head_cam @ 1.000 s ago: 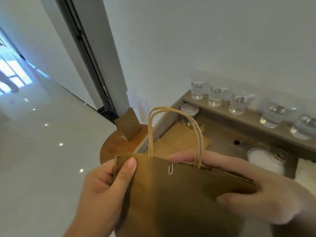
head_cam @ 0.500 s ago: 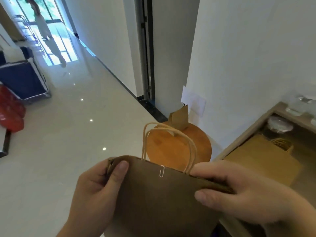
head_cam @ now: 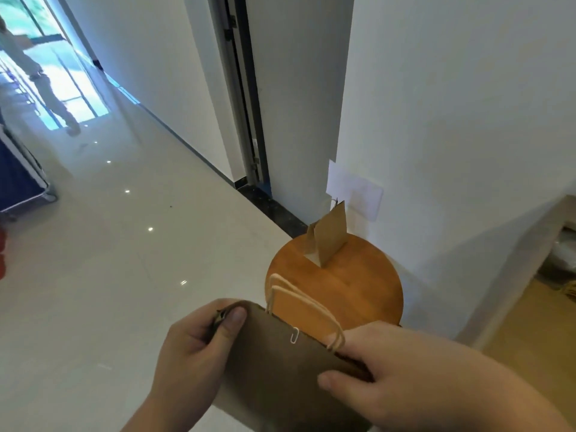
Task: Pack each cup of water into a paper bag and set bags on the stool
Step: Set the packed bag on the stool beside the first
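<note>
Wall-side stool (head_cam: pixel 358 291) bears one paper bag (head_cam: pixel 331 241); left hand (head_cam: pixel 190 347) and right hand (head_cam: pixel 389 363) pinch the rim of the clipped bag (head_cam: pixel 280 369); next, set it upright alongside.

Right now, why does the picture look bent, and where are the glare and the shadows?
Head view: the wide lens bows the door frame; small bright glints dot the glossy floor; the far glass doorway is washed out blue-white; a soft grey shadow lies on the wall beside the stool; the near right hand on the paper bag looks oversized.
</note>
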Action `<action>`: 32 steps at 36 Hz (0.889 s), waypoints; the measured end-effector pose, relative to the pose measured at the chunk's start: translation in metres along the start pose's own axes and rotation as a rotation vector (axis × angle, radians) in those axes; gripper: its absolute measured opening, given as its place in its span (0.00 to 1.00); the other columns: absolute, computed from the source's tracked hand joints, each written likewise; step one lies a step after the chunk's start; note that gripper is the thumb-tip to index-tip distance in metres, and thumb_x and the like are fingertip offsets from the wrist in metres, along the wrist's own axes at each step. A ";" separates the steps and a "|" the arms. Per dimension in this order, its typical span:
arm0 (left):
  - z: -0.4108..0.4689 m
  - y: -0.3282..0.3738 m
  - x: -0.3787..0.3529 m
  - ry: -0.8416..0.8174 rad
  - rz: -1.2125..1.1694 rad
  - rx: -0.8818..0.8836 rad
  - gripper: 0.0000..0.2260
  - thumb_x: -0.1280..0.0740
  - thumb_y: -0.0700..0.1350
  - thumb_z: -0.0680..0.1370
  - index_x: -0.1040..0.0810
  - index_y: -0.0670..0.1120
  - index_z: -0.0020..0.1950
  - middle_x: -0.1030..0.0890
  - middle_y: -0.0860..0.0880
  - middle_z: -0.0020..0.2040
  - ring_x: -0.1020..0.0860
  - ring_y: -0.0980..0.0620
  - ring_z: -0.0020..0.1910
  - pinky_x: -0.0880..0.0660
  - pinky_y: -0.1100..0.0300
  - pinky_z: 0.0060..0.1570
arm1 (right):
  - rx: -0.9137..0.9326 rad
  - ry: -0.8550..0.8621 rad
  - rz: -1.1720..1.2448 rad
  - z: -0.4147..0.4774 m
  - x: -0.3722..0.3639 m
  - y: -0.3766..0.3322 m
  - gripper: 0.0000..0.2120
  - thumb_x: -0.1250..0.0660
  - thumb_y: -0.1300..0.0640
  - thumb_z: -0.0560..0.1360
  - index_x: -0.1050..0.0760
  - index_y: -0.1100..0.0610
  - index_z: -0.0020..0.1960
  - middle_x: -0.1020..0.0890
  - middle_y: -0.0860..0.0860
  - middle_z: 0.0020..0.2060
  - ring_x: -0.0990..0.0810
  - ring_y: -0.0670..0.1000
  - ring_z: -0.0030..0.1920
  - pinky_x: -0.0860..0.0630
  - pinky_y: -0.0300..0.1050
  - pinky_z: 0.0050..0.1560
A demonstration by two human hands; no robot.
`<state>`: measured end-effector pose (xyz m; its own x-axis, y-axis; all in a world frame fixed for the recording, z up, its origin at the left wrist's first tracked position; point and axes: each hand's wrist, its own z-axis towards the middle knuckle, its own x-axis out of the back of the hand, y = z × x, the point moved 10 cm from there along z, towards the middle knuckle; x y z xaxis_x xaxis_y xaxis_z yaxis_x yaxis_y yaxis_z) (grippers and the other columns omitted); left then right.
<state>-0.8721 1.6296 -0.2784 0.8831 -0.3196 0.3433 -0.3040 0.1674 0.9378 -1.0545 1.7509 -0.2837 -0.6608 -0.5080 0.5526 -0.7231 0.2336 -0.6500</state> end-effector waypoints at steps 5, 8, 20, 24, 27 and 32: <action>0.073 -0.009 -0.038 -0.141 0.094 0.019 0.08 0.33 0.52 0.79 0.15 0.64 0.48 0.13 0.59 0.43 0.18 0.59 0.48 0.28 0.60 0.47 | -0.049 0.090 0.033 0.051 0.042 0.031 0.17 0.38 0.36 0.84 0.24 0.47 0.45 0.17 0.46 0.42 0.16 0.49 0.43 0.17 0.43 0.42; 0.116 -0.009 -0.053 -0.153 0.122 -0.005 0.10 0.32 0.49 0.81 0.16 0.66 0.49 0.13 0.60 0.43 0.18 0.59 0.49 0.28 0.60 0.46 | -0.071 0.144 0.069 0.075 0.073 0.050 0.19 0.39 0.37 0.85 0.25 0.51 0.46 0.19 0.49 0.40 0.19 0.49 0.38 0.19 0.45 0.43; 0.298 -0.032 -0.135 -0.309 0.180 -0.018 0.13 0.40 0.67 0.76 0.26 0.72 0.59 0.24 0.80 0.54 0.27 0.82 0.54 0.32 0.78 0.44 | -0.526 0.450 0.347 0.172 0.149 0.195 0.20 0.39 0.39 0.85 0.21 0.51 0.42 0.24 0.46 0.31 0.24 0.45 0.33 0.26 0.42 0.36; 0.357 -0.043 -0.157 -0.365 0.191 -0.058 0.15 0.40 0.65 0.79 0.27 0.70 0.65 0.25 0.78 0.55 0.28 0.82 0.54 0.33 0.79 0.43 | -0.708 0.519 0.439 0.212 0.153 0.262 0.18 0.41 0.43 0.86 0.21 0.51 0.45 0.19 0.49 0.37 0.20 0.46 0.37 0.26 0.39 0.34; 0.398 -0.049 -0.174 -0.443 0.190 -0.063 0.12 0.39 0.62 0.81 0.27 0.71 0.64 0.26 0.83 0.55 0.29 0.84 0.55 0.32 0.83 0.38 | -0.843 0.608 0.546 0.240 0.156 0.309 0.17 0.41 0.46 0.87 0.24 0.52 0.44 0.22 0.49 0.36 0.23 0.48 0.34 0.28 0.40 0.33; 0.460 -0.058 -0.208 -0.563 0.234 -0.079 0.14 0.37 0.58 0.82 0.28 0.71 0.68 0.28 0.79 0.57 0.27 0.81 0.54 0.31 0.82 0.36 | -0.986 0.725 0.662 0.281 0.178 0.363 0.17 0.41 0.53 0.84 0.32 0.53 0.36 0.30 0.50 0.31 0.32 0.50 0.30 0.36 0.45 0.30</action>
<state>-1.2027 1.2572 -0.3811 0.4652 -0.7062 0.5337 -0.4207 0.3541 0.8352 -1.3777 1.5125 -0.5681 -0.6688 0.3929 0.6312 0.1205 0.8950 -0.4294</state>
